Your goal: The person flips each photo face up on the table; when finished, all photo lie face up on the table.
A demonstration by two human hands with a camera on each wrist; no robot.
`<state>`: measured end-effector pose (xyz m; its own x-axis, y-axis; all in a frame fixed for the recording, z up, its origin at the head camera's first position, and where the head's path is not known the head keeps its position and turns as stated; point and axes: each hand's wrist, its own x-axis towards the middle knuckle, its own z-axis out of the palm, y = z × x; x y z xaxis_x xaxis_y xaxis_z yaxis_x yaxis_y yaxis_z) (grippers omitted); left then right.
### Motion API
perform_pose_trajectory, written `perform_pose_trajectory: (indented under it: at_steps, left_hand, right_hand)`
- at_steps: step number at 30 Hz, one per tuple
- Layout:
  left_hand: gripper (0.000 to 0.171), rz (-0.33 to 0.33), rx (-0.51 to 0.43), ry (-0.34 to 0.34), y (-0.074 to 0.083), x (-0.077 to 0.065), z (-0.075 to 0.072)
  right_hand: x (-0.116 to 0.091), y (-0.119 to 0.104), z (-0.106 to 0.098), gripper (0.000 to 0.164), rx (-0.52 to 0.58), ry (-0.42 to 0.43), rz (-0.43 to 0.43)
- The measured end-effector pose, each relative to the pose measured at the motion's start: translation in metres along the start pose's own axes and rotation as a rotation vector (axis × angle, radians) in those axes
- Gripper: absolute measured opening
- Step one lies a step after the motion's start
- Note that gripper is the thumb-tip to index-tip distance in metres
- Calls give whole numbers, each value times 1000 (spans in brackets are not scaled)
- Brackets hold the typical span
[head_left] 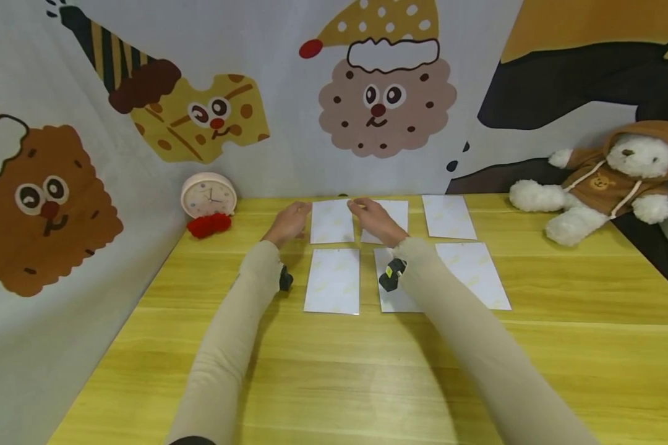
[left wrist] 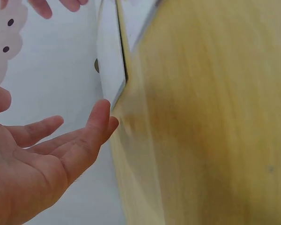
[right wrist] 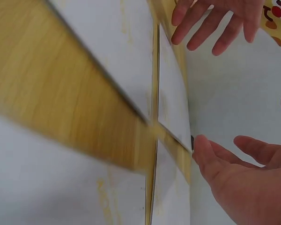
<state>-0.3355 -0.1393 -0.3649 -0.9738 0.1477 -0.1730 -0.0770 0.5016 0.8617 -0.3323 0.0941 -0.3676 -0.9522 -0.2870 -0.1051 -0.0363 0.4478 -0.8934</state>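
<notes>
6 white cards are laid flat on the wooden table (head_left: 339, 371) in 2 rows of 3, apparently so that each can be reached separately, since narrow strips of wood are left between them. The far-left card (head_left: 332, 222) is framed by the hands at the back of the table: the left hand (head_left: 287, 224) is placed beside its left edge, and the right hand (head_left: 380, 222) by its far right corner, presumably so that it can be squared from 2 sides.

Nothing is seen to be gripped. The left fingers are spread loosely, with the palm free; the right fingers are likewise extended and parted from the thumb. Whether either fingertip is in contact with the card cannot be told.

Part of the far-middle card (head_left: 395, 216) is hidden by the right hand, and the near-middle card (head_left: 398, 303) is partly covered from sight by the right sleeve (head_left: 440, 272). Faint yellow print is shown on the upper faces, which may be the backs.

The clock (head_left: 208, 194), red fluffy item (head_left: 209, 225) and teddy bear (head_left: 595, 179) are set toward the sides, seemingly as decoration.
</notes>
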Motion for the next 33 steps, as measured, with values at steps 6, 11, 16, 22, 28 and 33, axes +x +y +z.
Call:
perform_pose_trajectory:
  at_steps: [6, 11, 16, 22, 28, 33]
  left_hand:
    - [57, -22, -59, -17, 1, 2, 0]
    - [59, -56, -52, -45, 2, 1, 0]
    - [62, -74, -73, -49, 5, 1, 1]
    - [63, -102, -103, -42, 11, 3, 2]
    - [58, -94, -76, -48, 15, 3, 4]
    - [55, -65, 8, -48, 17, 1, 7]
  right_hand:
    - [6, -2, 7, 65, 36, -1, 48]
    - [7, 0, 13, 67, 77, -6, 85]
    - [8, -2, 17, 71, 101, 4, 114]
    - [9, -7, 18, 74, 158, 8, 125]
    - [8, -6, 14, 71, 196, 30, 136]
    - [10, -6, 10, 68, 282, 77, 137]
